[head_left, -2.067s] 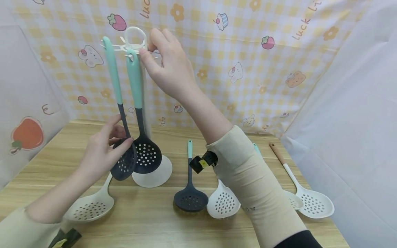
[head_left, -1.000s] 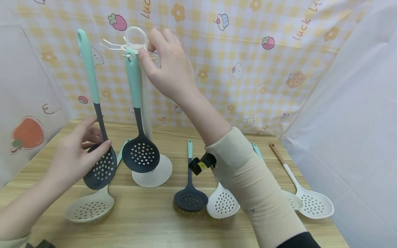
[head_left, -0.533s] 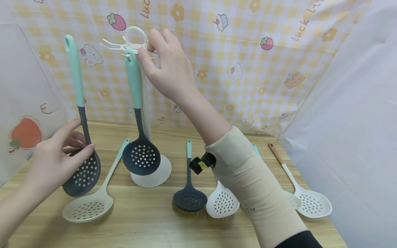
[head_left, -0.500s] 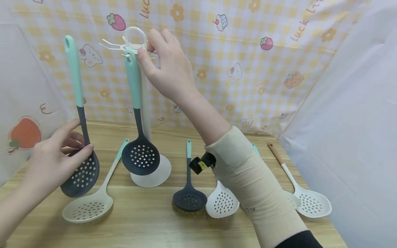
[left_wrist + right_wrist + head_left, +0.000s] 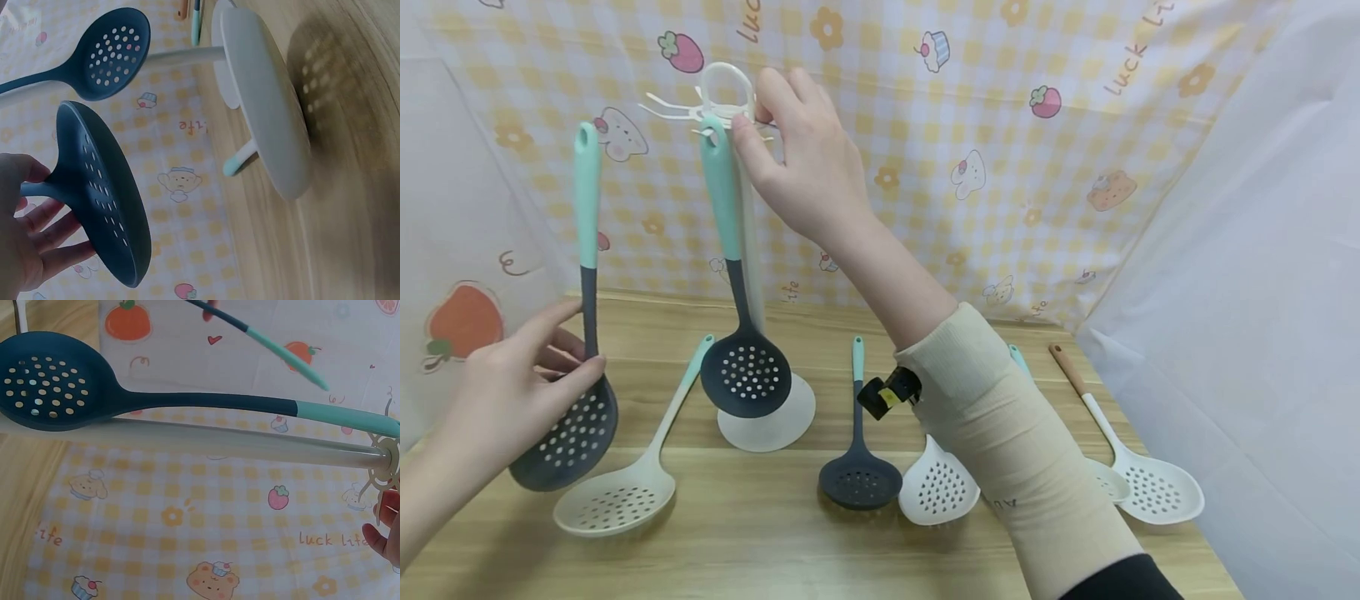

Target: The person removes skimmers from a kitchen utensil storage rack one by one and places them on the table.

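My left hand (image 5: pixel 512 383) holds a skimmer (image 5: pixel 587 208) with a mint handle and dark perforated head, gripping its dark neck just above the head. This skimmer stands upright in the air at the left; the left wrist view shows thumb and fingers around its neck (image 5: pixel 39 189). With thumb and fingers, my right hand (image 5: pixel 812 158) pinches the top of a white utensil stand (image 5: pixel 752 275), beside its ring and hooks. From one hook hangs a matching mint-and-dark skimmer (image 5: pixel 722 196), its head in front of the stand's pole and round base.
On the wooden table (image 5: pixel 737 533) lie a cream skimmer (image 5: pixel 658 467) below the held one, a dark skimmer (image 5: pixel 858 417), a white skimmer (image 5: pixel 934 462) and, at right, a white one with a brown handle (image 5: pixel 1101 417). My right forearm partly covers others. A checked cloth (image 5: pixel 925 250) hangs behind.
My left hand has taken the skimmer off the stand's hook and carried it left, then slightly lower, the handle now more upright. My right hand has stayed at the stand's top.
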The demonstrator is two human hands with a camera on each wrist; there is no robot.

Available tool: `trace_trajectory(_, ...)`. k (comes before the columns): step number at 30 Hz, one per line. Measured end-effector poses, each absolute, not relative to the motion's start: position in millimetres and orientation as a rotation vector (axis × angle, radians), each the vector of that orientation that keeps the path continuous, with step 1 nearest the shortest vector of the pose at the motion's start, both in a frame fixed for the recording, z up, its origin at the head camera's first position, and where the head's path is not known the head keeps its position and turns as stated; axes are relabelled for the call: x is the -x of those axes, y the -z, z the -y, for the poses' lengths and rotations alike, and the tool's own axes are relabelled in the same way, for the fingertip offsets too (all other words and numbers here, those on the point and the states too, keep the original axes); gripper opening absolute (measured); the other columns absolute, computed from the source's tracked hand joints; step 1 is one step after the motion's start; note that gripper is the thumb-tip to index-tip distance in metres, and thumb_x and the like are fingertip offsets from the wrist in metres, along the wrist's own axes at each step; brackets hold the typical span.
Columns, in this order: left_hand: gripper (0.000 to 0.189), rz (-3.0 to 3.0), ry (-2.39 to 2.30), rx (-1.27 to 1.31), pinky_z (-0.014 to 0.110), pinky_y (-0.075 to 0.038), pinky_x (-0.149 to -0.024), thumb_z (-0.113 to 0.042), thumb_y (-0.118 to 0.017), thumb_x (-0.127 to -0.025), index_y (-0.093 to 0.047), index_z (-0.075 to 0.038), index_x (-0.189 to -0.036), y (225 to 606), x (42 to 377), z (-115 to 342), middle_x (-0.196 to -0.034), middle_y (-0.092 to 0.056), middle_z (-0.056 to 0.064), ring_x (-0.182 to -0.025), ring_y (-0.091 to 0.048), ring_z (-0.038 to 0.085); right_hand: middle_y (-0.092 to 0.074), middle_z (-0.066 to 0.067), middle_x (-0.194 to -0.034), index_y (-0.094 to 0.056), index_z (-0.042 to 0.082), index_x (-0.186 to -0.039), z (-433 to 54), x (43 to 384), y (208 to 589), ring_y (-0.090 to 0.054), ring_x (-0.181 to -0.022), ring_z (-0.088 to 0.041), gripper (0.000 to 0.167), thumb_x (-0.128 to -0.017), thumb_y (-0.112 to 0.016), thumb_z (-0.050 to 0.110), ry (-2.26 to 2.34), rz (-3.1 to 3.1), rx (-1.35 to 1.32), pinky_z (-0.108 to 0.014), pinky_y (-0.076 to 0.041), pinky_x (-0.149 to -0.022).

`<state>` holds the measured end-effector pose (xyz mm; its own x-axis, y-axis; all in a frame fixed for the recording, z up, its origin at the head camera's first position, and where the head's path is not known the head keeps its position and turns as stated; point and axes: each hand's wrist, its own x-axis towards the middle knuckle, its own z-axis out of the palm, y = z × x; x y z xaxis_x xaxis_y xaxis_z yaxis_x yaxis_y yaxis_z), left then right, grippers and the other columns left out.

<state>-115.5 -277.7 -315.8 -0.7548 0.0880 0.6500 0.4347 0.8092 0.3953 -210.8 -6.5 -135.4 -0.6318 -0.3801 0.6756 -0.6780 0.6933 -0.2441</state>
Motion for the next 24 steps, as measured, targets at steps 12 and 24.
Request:
trace_trajectory(12,0.060,2.589,0.686,0.247,0.027,-0.038,-0.044,-0.003,-0.070,-0.077,-0.046,0.006,-0.131,332.5,129.1,304.2,-0.071,-0.063,0.013,-0.051,-0.058,0.022,-0.035,0.004,-0.093,-0.039,0.018,-0.089,6.4,211.4,135.1,-0.034,-0.088,-0.007,0.019,-0.097,-0.047,0.033,-0.640,2.295,-0.826,-0.022,-0.033,-0.062)
trace_trajectory(24,0.059,2.730,0.615,0.212,0.033,-0.038,-0.045,-0.005,-0.071,-0.078,-0.043,0.011,-0.127,352.7,139.6,321.5,-0.065,-0.062,0.006,-0.051,-0.054,0.018,-0.035,0.004,-0.093,-0.040,0.017,-0.091,5.6,212.2,136.6,-0.034,-0.088,-0.007,0.019,-0.097,-0.047,0.033,-0.638,2.282,-0.837,-0.021,-0.032,-0.062)
